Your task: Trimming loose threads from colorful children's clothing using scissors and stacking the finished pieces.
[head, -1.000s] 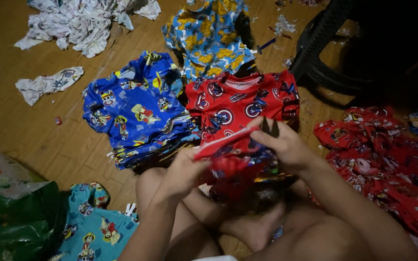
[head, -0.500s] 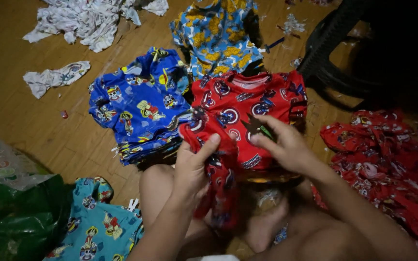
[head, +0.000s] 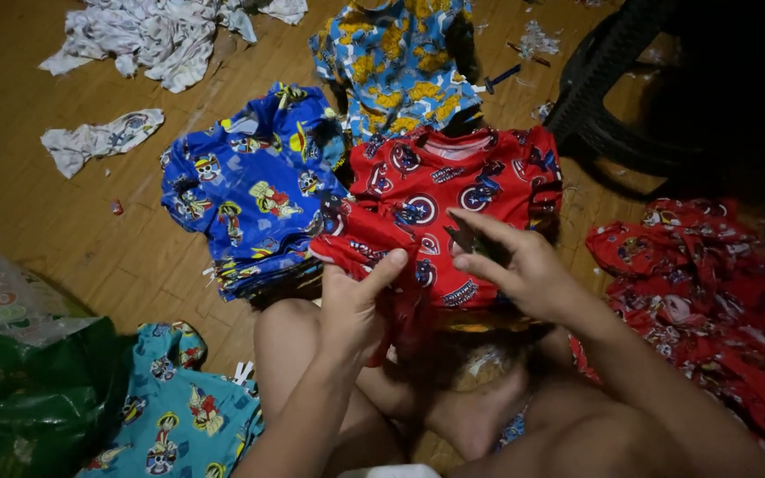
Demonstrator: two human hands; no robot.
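Observation:
A red printed garment (head: 382, 243) lies partly over a stack of matching red shirts (head: 462, 173) in front of my knees. My left hand (head: 354, 305) pinches the garment's near edge between thumb and fingers. My right hand (head: 520, 265) rests on the same cloth to the right, fingers spread, with a small dark tool (head: 464, 239) held under them; what kind of tool it is I cannot tell. The lower part of the garment hangs between my hands over my crossed legs.
Left of the red stack sits a stack of blue printed shirts (head: 250, 190), with a blue and yellow shirt (head: 400, 62) behind. A heap of red garments (head: 719, 292) lies at right, a teal one (head: 179, 416) and a green plastic bag (head: 37, 398) at left. White cloth scraps (head: 148, 35) and a black chair (head: 622, 97) are further back.
Both hands have shifted the red garment up against the red stack and spread it flatter. My left thumb now pinches its edge, and my right fingers have opened over it.

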